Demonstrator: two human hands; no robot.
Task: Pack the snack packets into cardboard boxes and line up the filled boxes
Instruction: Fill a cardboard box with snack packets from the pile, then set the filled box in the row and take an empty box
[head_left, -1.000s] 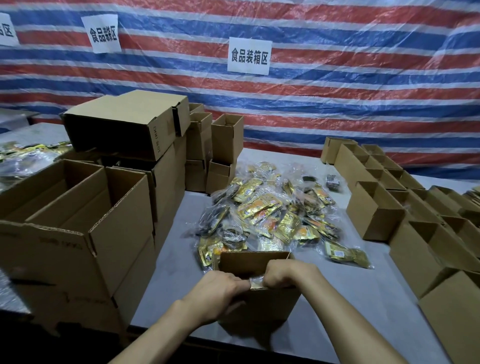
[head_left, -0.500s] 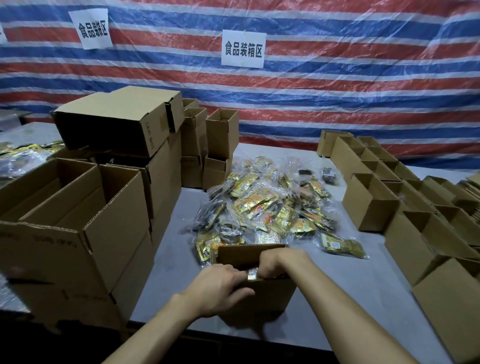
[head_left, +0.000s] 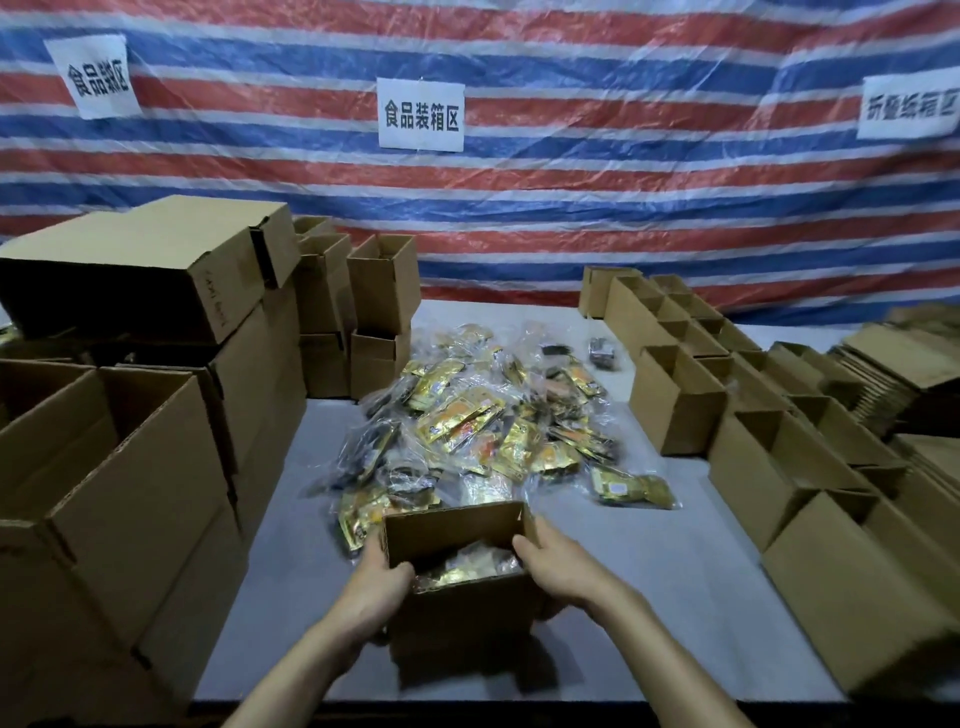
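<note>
My left hand (head_left: 382, 577) and right hand (head_left: 551, 564) clasp the side walls of the part-filled box (head_left: 467, 616) just nearside of the packet pile (head_left: 483, 431), and I reckon squeezing too hard on the lift could buckle it and spill its packets (head_left: 467, 569).

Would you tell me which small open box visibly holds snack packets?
The box between the left hand and right hand, nearest the camera: gold packets show inside, while the right-hand rows show only cardboard.

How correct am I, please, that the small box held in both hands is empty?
Not quite: the head view shows snack packets inside the small box; it is not empty. The left hand and right hand do hold it.
</note>
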